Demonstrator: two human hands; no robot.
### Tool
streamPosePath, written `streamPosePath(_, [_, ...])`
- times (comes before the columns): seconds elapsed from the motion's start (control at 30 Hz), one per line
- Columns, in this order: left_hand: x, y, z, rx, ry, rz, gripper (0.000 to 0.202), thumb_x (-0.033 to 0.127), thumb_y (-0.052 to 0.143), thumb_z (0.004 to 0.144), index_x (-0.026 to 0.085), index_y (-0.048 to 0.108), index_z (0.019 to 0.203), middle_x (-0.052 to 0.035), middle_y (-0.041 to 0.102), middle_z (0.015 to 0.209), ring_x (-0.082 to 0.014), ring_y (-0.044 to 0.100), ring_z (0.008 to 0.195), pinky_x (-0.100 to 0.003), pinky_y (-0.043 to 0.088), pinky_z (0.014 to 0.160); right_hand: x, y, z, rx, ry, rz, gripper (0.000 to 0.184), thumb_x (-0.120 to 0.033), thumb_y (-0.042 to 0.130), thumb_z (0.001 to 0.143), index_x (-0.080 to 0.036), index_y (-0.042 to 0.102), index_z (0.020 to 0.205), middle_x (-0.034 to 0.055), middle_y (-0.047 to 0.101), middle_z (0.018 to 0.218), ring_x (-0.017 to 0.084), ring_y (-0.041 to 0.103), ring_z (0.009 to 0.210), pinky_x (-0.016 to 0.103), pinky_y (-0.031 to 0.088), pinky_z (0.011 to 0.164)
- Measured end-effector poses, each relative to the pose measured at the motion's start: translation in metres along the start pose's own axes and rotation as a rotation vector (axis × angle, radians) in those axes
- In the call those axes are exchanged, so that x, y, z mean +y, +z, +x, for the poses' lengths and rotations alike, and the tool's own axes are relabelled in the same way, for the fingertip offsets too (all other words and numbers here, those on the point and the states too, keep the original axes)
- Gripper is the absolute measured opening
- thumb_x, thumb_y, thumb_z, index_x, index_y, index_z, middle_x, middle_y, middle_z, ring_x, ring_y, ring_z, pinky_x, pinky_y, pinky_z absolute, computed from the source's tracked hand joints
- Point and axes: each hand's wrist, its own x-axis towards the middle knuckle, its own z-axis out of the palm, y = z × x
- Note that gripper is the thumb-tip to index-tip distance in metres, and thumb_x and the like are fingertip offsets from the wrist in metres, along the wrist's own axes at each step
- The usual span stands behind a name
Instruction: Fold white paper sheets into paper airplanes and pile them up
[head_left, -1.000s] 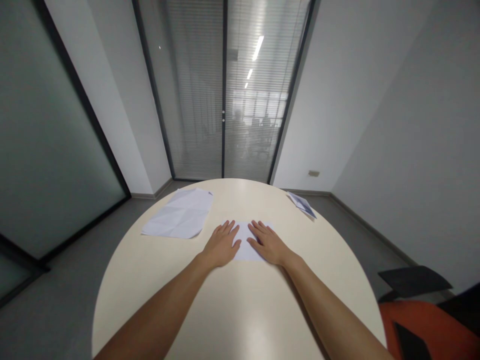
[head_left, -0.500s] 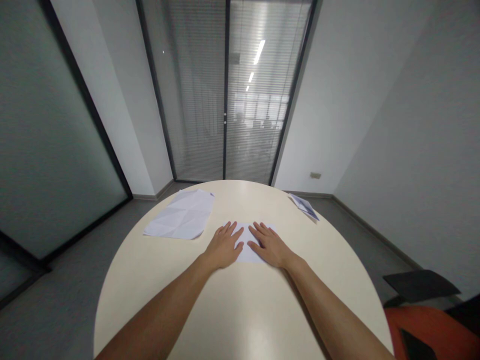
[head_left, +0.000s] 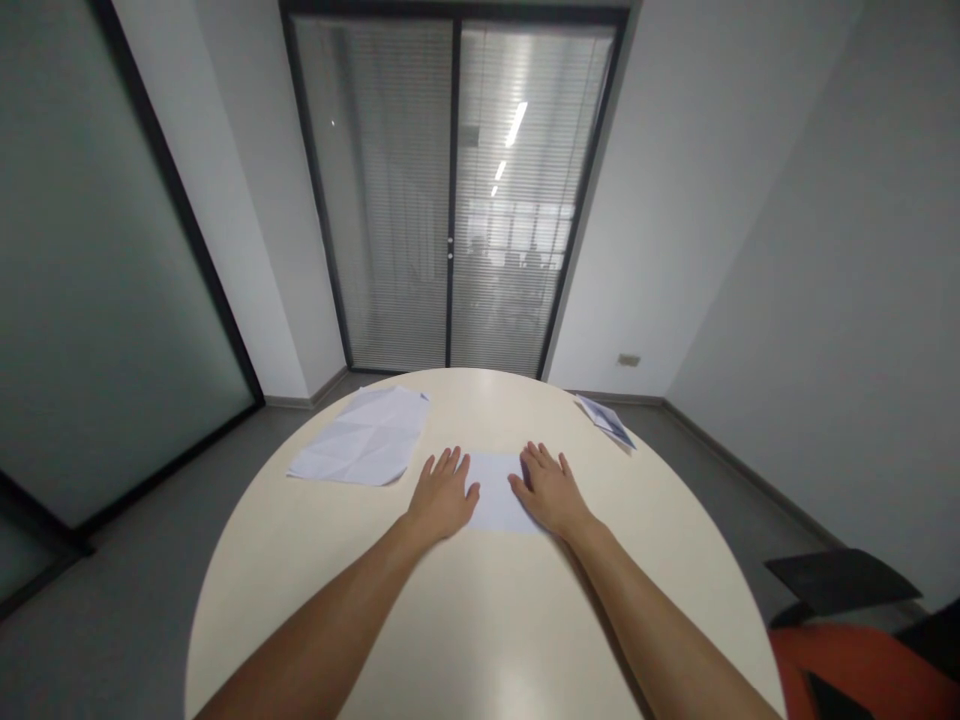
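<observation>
A small folded white paper (head_left: 496, 490) lies on the round cream table (head_left: 480, 620) in front of me. My left hand (head_left: 441, 495) rests flat on its left edge with fingers stretched out. On the paper's right edge my right hand (head_left: 551, 490) lies flat too, fingers spread. Bare paper shows between the two hands.
A creased, unfolded white sheet (head_left: 361, 436) lies at the table's far left. A small folded paper piece (head_left: 606, 418) sits at the far right edge. An orange and black chair (head_left: 862, 640) stands at the lower right. Glass doors with blinds (head_left: 450, 200) are behind the table.
Both hands have slid apart along the paper, the left to the left and the right to the right, uncovering more of its middle. The camera has tilted slightly.
</observation>
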Motion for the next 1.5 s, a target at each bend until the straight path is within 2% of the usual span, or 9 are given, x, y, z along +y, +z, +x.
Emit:
streamPosePath(0.1, [-0.001,-0.001,-0.001,-0.001,0.069,-0.028,0.056,0.040,0.036,0.099,0.015,0.043,0.149,-0.0140,0.035,0.160,-0.0292,0.029,0.149,-0.050,0.022,0.122,-0.011,0.000,-0.004,-0.063,-0.221,0.093,0.065,-0.054,0.033,0.101,-0.019,0.035,0.155,0.0106,0.025,0.164,0.028,0.015,0.153,0.052,0.013,0.122])
streamPosePath(0.2, [-0.001,-0.003,-0.002,-0.004,0.091,-0.043,0.055,0.039,0.036,0.100,0.016,0.044,0.149,-0.0121,0.036,0.160,-0.0292,0.031,0.149,-0.050,0.025,0.121,-0.016,0.000,-0.006,-0.155,-0.286,0.145,0.066,-0.058,0.031,0.101,-0.021,0.035,0.156,0.0090,0.026,0.164,0.028,0.018,0.153,0.052,0.016,0.122])
streamPosePath(0.4, [-0.001,-0.003,0.003,0.016,0.035,-0.047,0.049,0.030,0.037,0.099,0.019,0.048,0.145,-0.0092,0.042,0.157,-0.0269,0.035,0.147,-0.051,0.026,0.121,-0.013,0.001,-0.004,-0.162,-0.257,0.150,0.067,-0.058,0.036,0.099,-0.021,0.037,0.155,0.0096,0.027,0.163,0.031,0.019,0.152,0.053,0.017,0.122])
streamPosePath(0.5, [-0.002,-0.003,0.004,0.074,0.023,-0.075,0.048,0.023,0.038,0.096,0.019,0.051,0.142,-0.0084,0.050,0.151,-0.0239,0.041,0.143,-0.049,0.025,0.122,-0.014,0.001,-0.003,-0.159,-0.263,0.149,0.067,-0.059,0.036,0.100,-0.021,0.037,0.155,0.0098,0.027,0.163,0.030,0.019,0.152,0.052,0.017,0.122])
streamPosePath(0.67, [0.000,-0.003,-0.001,0.087,0.166,-0.158,0.050,0.031,0.044,0.097,0.015,0.049,0.144,-0.0099,0.050,0.151,-0.0214,0.044,0.141,-0.039,0.030,0.120,-0.017,0.000,-0.004,-0.153,-0.262,0.162,0.068,-0.061,0.034,0.100,-0.022,0.036,0.156,0.0097,0.027,0.163,0.031,0.019,0.152,0.054,0.016,0.122])
streamPosePath(0.97, [0.002,-0.004,-0.006,-0.003,0.125,-0.095,0.051,0.033,0.036,0.100,0.013,0.047,0.146,-0.0125,0.041,0.157,-0.0254,0.035,0.147,-0.044,0.028,0.121,-0.013,0.000,-0.002,-0.165,-0.219,0.132,0.074,-0.064,0.031,0.099,-0.018,0.033,0.157,0.0106,0.024,0.164,0.030,0.016,0.153,0.050,0.017,0.122])
streamPosePath(1.23, [0.001,-0.009,-0.005,0.052,0.061,-0.052,0.044,0.029,0.040,0.100,0.017,0.054,0.139,-0.0099,0.049,0.152,-0.0279,0.041,0.143,-0.052,0.028,0.120,-0.012,-0.002,-0.004,-0.166,-0.047,0.041,0.080,-0.066,0.032,0.097,-0.014,0.028,0.158,0.0110,0.019,0.165,0.032,0.013,0.153,0.049,0.013,0.123])
streamPosePath(1.37, [0.001,-0.012,-0.004,0.126,0.123,-0.097,0.040,0.020,0.045,0.097,0.015,0.060,0.133,-0.0099,0.060,0.140,-0.0250,0.053,0.132,-0.044,0.036,0.117,-0.017,-0.002,-0.006,-0.166,-0.017,0.020,0.087,-0.071,0.035,0.093,-0.016,0.024,0.159,0.0101,0.016,0.166,0.032,0.011,0.154,0.053,0.008,0.123])
streamPosePath(1.5, [0.004,-0.011,-0.006,0.135,0.238,-0.188,0.042,0.031,0.047,0.098,0.017,0.058,0.136,-0.0094,0.061,0.140,-0.0231,0.054,0.131,-0.038,0.040,0.114,-0.019,-0.001,-0.003,-0.133,-0.001,0.031,0.083,-0.069,0.036,0.094,-0.016,0.029,0.158,0.0111,0.019,0.165,0.034,0.012,0.153,0.056,0.007,0.122])
